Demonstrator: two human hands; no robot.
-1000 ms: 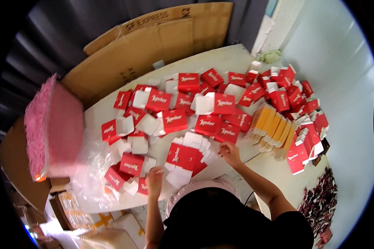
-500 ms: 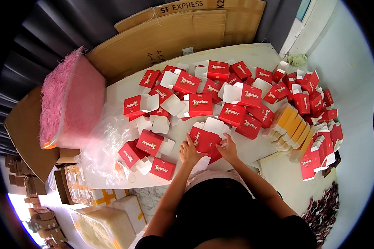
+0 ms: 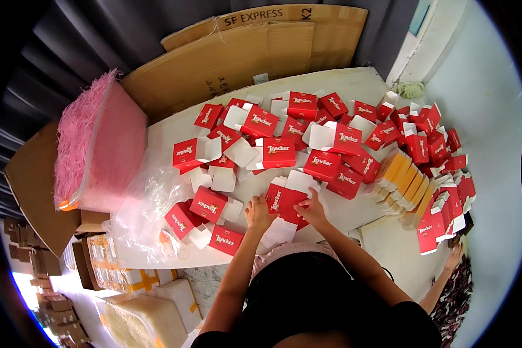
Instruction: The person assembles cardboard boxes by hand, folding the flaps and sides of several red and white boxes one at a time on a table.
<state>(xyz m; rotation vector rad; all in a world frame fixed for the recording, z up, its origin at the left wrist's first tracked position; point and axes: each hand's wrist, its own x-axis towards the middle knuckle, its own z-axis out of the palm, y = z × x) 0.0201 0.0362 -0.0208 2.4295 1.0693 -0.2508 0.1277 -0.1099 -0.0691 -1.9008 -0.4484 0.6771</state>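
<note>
Close to my body at the table's near edge is a red carton [image 3: 283,200] with white inner flaps. One large flap stands out at its far end, and white card shows at its near end. My left hand [image 3: 260,214] grips the carton's left side, fingers at its edge. On the right side, my right hand [image 3: 312,211] has thumb and fingers closed on the carton's edge. More red cartons [image 3: 278,152] lie in a loose heap just beyond, many with white end flaps standing out. A few others [image 3: 209,203] rest left of my left hand.
Clear plastic wrapping [image 3: 151,214] lies left, beside a pink bin [image 3: 113,156] of shredded paper. Yellow-and-white stacked packs [image 3: 403,185] and more red cartons [image 3: 429,145] sit right. Another person's hand [image 3: 455,257] reaches in at lower right. Cardboard sheets [image 3: 226,55] lean behind the white table [image 3: 354,87].
My fingers have shifted along the carton, and more white card shows at its near end. Another person's forearm and hand have come into view at lower right.
</note>
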